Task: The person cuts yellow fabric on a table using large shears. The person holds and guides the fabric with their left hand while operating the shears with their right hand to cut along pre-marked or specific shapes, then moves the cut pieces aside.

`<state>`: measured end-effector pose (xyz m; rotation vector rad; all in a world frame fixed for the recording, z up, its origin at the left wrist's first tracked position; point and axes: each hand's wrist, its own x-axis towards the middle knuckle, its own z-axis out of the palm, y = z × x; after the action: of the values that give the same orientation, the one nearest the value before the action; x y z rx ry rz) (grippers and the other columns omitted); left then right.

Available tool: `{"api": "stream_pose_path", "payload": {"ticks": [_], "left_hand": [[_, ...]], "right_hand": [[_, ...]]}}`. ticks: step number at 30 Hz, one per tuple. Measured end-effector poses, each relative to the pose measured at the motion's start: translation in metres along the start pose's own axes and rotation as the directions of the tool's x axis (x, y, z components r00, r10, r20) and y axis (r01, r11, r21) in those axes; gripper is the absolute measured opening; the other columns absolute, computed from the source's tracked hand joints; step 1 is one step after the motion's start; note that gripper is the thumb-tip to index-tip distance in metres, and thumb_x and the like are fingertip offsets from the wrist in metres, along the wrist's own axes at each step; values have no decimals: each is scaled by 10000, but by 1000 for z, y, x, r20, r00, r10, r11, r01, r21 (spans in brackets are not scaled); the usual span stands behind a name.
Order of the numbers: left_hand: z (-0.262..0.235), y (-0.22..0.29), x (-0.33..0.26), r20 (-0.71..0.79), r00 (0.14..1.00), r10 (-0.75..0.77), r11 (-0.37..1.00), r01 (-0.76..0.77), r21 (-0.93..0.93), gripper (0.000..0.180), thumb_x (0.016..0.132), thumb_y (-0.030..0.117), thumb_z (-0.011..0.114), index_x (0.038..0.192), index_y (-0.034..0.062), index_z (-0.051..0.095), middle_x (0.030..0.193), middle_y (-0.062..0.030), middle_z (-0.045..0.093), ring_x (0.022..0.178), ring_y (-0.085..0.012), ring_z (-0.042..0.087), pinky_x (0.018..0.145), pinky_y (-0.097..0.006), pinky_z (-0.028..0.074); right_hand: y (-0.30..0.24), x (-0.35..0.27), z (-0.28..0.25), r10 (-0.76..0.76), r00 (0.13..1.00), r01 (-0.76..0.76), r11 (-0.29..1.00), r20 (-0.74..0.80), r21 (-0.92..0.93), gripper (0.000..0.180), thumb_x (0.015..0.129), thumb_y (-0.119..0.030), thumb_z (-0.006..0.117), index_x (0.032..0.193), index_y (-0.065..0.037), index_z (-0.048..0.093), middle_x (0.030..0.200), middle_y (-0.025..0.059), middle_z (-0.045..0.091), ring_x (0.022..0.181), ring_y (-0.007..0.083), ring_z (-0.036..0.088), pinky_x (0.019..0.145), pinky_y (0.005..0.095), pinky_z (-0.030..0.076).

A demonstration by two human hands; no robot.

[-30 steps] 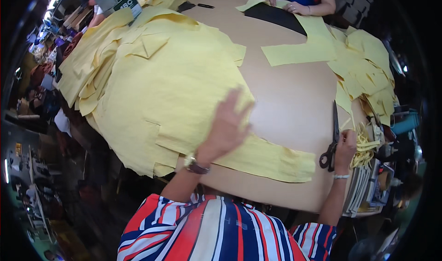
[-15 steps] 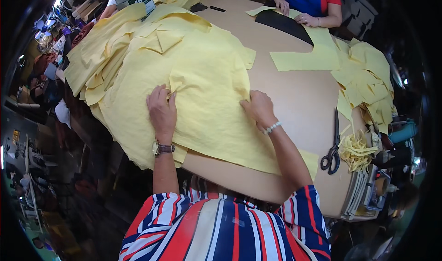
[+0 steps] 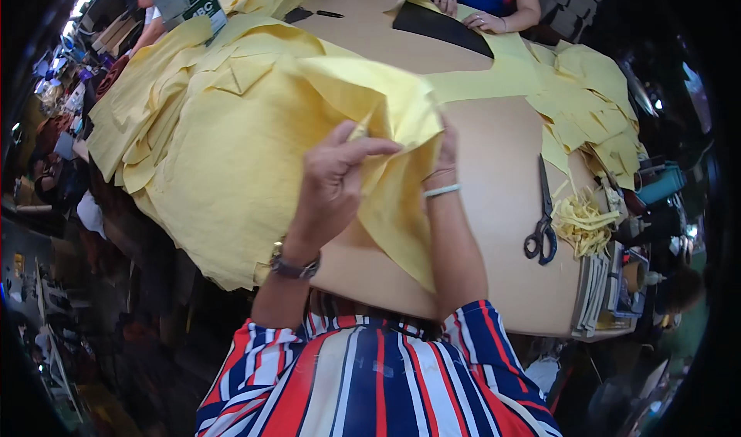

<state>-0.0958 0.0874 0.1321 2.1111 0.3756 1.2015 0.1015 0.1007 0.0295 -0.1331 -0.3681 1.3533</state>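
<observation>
A large piece of yellow cloth (image 3: 409,101) is lifted off the pile, its raised part bunched between my two hands. My left hand (image 3: 328,182) has its fingers curled and its index finger stretched along the fold, with a bit of cloth at the thumb. My right hand (image 3: 445,155) grips the lifted edge from the right side; its fingers are mostly hidden behind the cloth. Underneath and to the left, more yellow cloth (image 3: 208,144) lies in wide, layered folds that hang over the table's left edge.
Black-handled scissors (image 3: 543,232) lie on the tan table (image 3: 494,159) at right, beside yellow scraps (image 3: 587,225). A co-worker's hands (image 3: 485,22) rest on yellow cloth by a black pattern piece (image 3: 440,32). More cut cloth (image 3: 590,90) is heaped at far right.
The cloth's right part has been raised and folded up off the table. Both hands have risen with it and come closer together. The whole view has shifted slightly.
</observation>
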Motion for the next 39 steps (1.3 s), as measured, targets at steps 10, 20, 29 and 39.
{"api": "stream_pose_path", "payload": {"ticks": [10, 20, 29, 39], "left_hand": [[-21, 45, 63, -372, 896, 242, 966, -260, 2, 288, 861, -18, 494, 1131, 17, 586, 1145, -84, 598, 1032, -112, 553, 895, -231, 415], [27, -156, 63, 261, 964, 57, 870, -176, 461, 510, 765, -54, 433, 1250, 99, 471, 1255, -92, 499, 1065, -269, 541, 890, -345, 457], [10, -83, 114, -267, 871, 412, 785, -190, 590, 421, 813, -29, 452, 1211, 103, 488, 875, -172, 620, 615, -315, 591, 555, -385, 489], [43, -219, 103, 384, 916, -117, 626, -232, 744, 522, 751, -13, 438, 1222, 206, 483, 956, -113, 596, 746, -330, 603, 654, -403, 495]], "right_hand": [[-146, -104, 155, -751, 551, 651, 113, 365, -751, 473, 894, -120, 506, 1328, -21, 346, 1116, 98, 546, 915, 154, 584, 790, 270, 500], [-69, -147, -6, -562, 827, -282, -459, 29, -842, 626, 743, 118, 434, 1348, -12, 338, 1187, 207, 501, 581, 196, 461, 551, 281, 417], [-77, -124, 60, -600, 553, -15, -702, 579, -712, 623, 772, 52, 504, 1357, 9, 294, 1289, 276, 404, 911, 284, 521, 786, 337, 425], [-52, -109, -9, -684, 710, -326, -111, -166, -939, 640, 745, 7, 533, 1328, 89, 281, 1224, 244, 409, 646, 172, 506, 622, 263, 457]]}}
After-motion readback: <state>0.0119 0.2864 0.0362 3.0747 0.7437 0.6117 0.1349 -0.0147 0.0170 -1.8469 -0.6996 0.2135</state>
